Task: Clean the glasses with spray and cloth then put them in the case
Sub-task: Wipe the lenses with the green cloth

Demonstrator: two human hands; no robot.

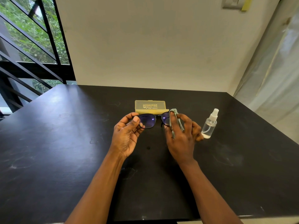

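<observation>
The wiping step looks underway: the right hand (181, 136) pinches the grey cloth (174, 118) over one lens while the left hand's (127, 135) fingers (135, 119) grip the other rim of the glasses (151, 120), dark-framed with purple-glinting lenses, held above the tabletop (64, 143). Casing remains; the yellow case (150, 106) appears shut, the spray bottle (210, 124) standing beside.

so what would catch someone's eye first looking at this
Two bare hands meet mid-table over dark-framed glasses: the left hand pinches one side of the frame, while the right hand presses a pale green cloth onto the other lens. Just behind them lies a yellow glasses case, and a clear spray bottle stands to the right.
</observation>
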